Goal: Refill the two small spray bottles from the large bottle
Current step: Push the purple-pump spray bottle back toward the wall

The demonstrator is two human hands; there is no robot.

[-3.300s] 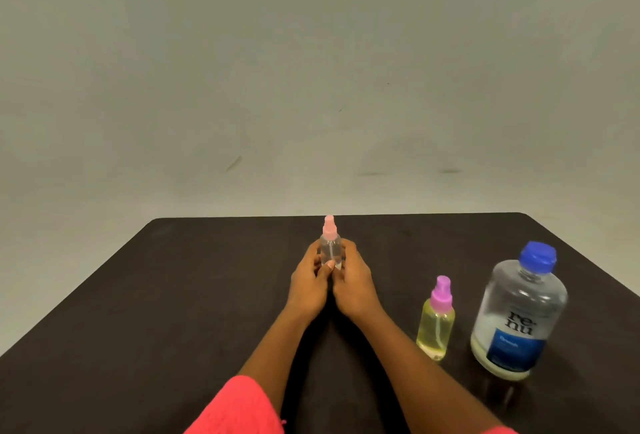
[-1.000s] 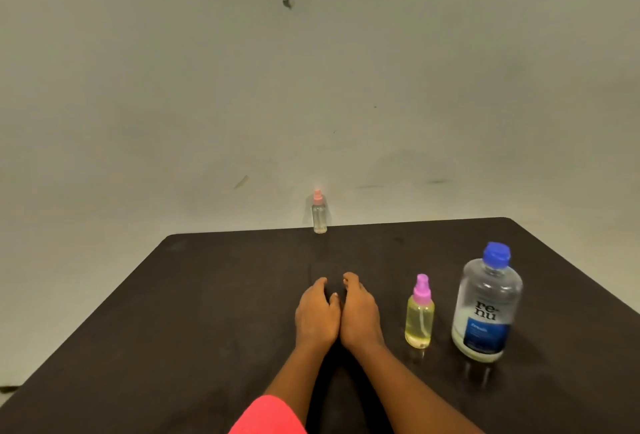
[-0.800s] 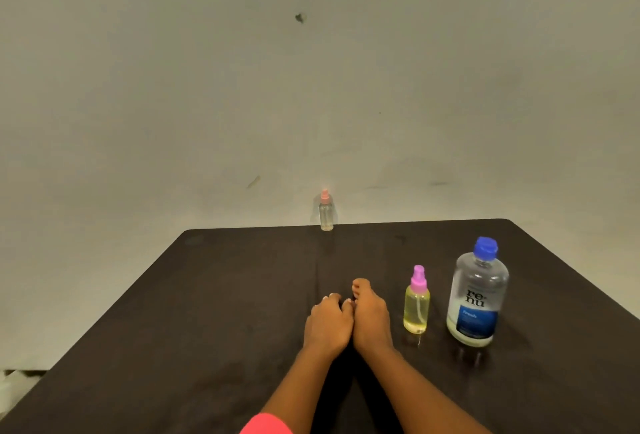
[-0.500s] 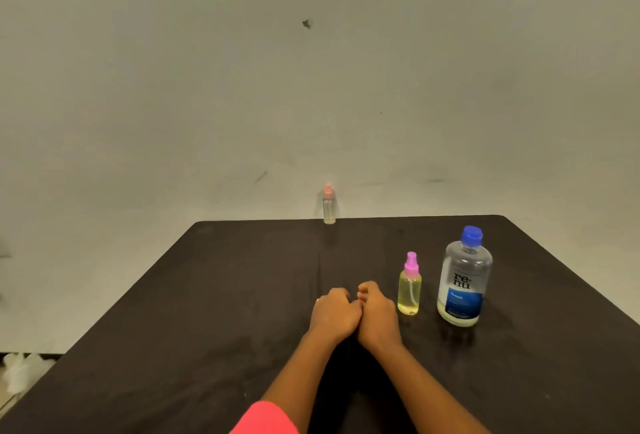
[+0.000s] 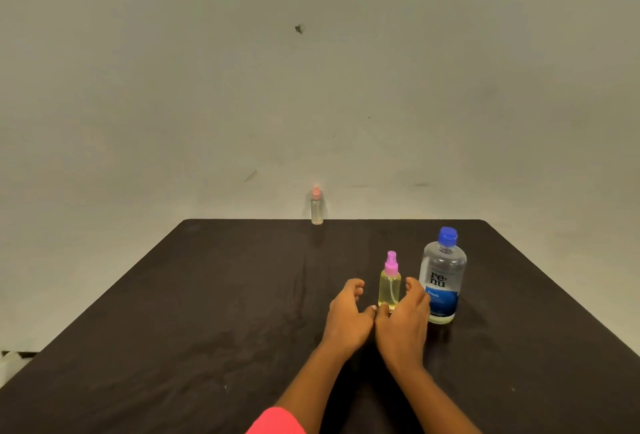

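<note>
Plain grey-white wall behind, a small dark mark on it up high. Dark brown table fills the lower half of the view.

My two hands are on the table, right of centre, thumbs side by side and nearly touching. My left hand is spread loosely, fingers curled a bit, sitting just to the left of the yellow spray bottle. My right hand is also spread, fingers up along the right side of that bottle. Both hands cup around the bottle's base but I cannot tell if either one actually touches it; neither is closed on anything.

The yellow spray bottle stands upright, pink-purple spray cap on, yellowish liquid most of the way up, dip tube visible inside.

Just to its right is the large bottle, upright, clear body, blue cap on, blue label low down with "re-nu" printed above it. My right fingers overlap its lower left edge in view; contact unclear.

Second small spray bottle is well apart from the others, at the far edge of the table near the wall, upright, clear body, pale pink cap on. Blurry at this range, fill level not readable.

Pink-red sleeve shows at the bottom on my left arm.
</note>
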